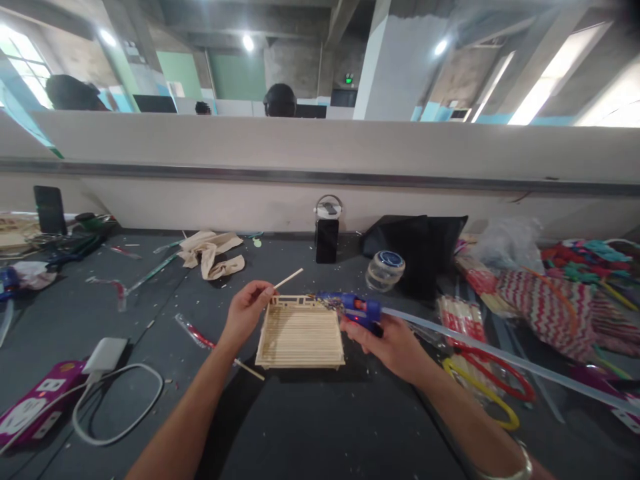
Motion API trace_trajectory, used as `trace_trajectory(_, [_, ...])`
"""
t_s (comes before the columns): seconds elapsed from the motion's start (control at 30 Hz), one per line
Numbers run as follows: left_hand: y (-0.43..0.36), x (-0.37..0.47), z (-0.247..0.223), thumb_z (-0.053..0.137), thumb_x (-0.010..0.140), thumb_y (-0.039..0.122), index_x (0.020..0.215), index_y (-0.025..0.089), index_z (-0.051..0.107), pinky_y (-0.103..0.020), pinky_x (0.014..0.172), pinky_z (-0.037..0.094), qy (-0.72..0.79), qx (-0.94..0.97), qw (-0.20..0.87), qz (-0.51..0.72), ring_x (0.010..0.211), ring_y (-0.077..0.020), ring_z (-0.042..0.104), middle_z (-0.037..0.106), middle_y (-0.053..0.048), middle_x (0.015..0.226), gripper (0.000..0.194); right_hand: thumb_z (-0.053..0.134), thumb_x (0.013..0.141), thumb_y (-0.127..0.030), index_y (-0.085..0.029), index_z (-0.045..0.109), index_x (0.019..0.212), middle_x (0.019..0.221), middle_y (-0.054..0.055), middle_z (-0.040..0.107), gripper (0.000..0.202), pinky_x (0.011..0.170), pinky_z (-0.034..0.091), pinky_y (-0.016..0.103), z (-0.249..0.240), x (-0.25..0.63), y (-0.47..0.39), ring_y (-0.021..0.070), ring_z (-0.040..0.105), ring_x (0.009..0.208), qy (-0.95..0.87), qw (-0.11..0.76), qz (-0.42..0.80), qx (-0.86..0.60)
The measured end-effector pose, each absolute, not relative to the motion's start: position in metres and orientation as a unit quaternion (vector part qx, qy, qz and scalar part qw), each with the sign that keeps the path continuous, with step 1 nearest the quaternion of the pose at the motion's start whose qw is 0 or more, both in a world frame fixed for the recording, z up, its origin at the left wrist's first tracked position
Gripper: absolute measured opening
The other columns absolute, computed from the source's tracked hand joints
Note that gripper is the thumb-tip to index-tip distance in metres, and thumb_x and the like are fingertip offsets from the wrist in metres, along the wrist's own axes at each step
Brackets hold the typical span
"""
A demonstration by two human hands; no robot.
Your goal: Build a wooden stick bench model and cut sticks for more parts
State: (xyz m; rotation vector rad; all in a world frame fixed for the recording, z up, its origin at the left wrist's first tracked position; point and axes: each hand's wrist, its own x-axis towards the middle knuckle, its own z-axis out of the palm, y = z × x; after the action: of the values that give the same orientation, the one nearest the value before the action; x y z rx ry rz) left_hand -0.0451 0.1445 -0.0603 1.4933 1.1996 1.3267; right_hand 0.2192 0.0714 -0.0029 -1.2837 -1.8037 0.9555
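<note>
My right hand [385,340] is wrapped round a blue hot glue gun [357,308], whose nozzle points left over the far edge of a small stick-built wooden platform [303,333]. A long translucent glue stick [460,333] runs out of the gun's back to the right. Between the pinched fingers of my left hand [253,303] is a thin wooden stick [289,278], tilted up to the right. That hand is at the platform's far left corner; whether it touches the wood I cannot tell. Low railing pieces line the platform's far edge.
A phone [327,241] leans on a bottle at the back, near a round jar [385,271]. Left lie a crumpled cloth [210,255], a purple power strip [40,403] and a white cable [160,383]. Packaged sticks [460,320] and striped knitting [545,303] crowd the right.
</note>
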Motion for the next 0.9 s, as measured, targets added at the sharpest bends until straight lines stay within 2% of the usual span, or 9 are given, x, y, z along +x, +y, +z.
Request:
trace_trajectory(0.13, [0.143, -0.042, -0.06, 0.061, 0.08, 0.038, 0.08, 0.017, 0.063, -0.023, 0.067, 0.042, 0.451, 0.563, 0.437, 0.537, 0.071, -0.0133, 0.056, 0.065, -0.001, 0.076, 0.021, 0.048, 0.09, -0.041, -0.019, 0.066, 0.103, 0.098, 0.005, 0.07, 0.031, 0.084, 0.049, 0.034, -0.003, 0.198, 0.086, 0.0219, 0.063, 0.095, -0.754, 0.328, 0.313, -0.476])
trace_trajectory(0.2, [0.142, -0.041, -0.059, 0.061, 0.08, 0.037, 0.08, 0.017, 0.063, -0.022, 0.067, 0.042, 0.443, 0.552, 0.452, 0.543, 0.07, -0.0129, 0.056, 0.065, -0.001, 0.076, 0.02, 0.046, 0.091, -0.04, -0.019, 0.063, 0.11, 0.106, 0.005, 0.068, 0.033, 0.09, 0.046, 0.034, -0.004, 0.191, 0.088, 0.0216, 0.061, 0.101, -0.771, 0.32, 0.291, -0.467])
trace_trajectory(0.37, [0.142, -0.041, -0.06, 0.061, 0.081, 0.036, 0.08, 0.017, 0.063, -0.023, 0.067, 0.042, 0.432, 0.544, 0.471, 0.544, 0.071, -0.0129, 0.055, 0.065, -0.001, 0.077, 0.02, 0.046, 0.092, -0.039, -0.022, 0.058, 0.116, 0.112, 0.005, 0.065, 0.031, 0.091, 0.045, 0.033, -0.006, 0.182, 0.089, 0.0208, 0.06, 0.103, -0.803, 0.298, 0.233, -0.461])
trace_trajectory(0.5, [0.142, -0.041, -0.06, 0.061, 0.081, 0.036, 0.081, 0.017, 0.063, -0.024, 0.068, 0.043, 0.427, 0.54, 0.482, 0.541, 0.072, -0.0137, 0.056, 0.066, -0.002, 0.078, 0.02, 0.05, 0.09, -0.039, -0.023, 0.057, 0.114, 0.11, 0.005, 0.066, 0.03, 0.085, 0.048, 0.032, -0.006, 0.18, 0.089, 0.0209, 0.061, 0.1, -0.814, 0.275, 0.195, -0.473])
trace_trajectory(0.73, [0.141, -0.04, -0.058, 0.062, 0.08, 0.036, 0.08, 0.017, 0.063, -0.023, 0.068, 0.043, 0.435, 0.537, 0.479, 0.541, 0.07, -0.0129, 0.056, 0.066, -0.001, 0.077, 0.019, 0.055, 0.086, -0.026, -0.015, 0.057, 0.112, 0.102, 0.009, 0.065, 0.028, 0.087, 0.043, 0.034, -0.01, 0.174, 0.089, 0.0225, 0.058, 0.096, -0.874, 0.229, 0.071, -0.422])
trace_trajectory(0.9, [0.14, -0.039, -0.056, 0.062, 0.079, 0.038, 0.079, 0.017, 0.063, -0.024, 0.067, 0.043, 0.446, 0.535, 0.477, 0.536, 0.07, -0.0135, 0.056, 0.066, -0.002, 0.077, 0.021, 0.054, 0.086, -0.027, -0.014, 0.056, 0.112, 0.101, 0.01, 0.065, 0.029, 0.087, 0.041, 0.036, -0.015, 0.174, 0.09, 0.0238, 0.056, 0.095, -0.882, 0.219, 0.042, -0.415])
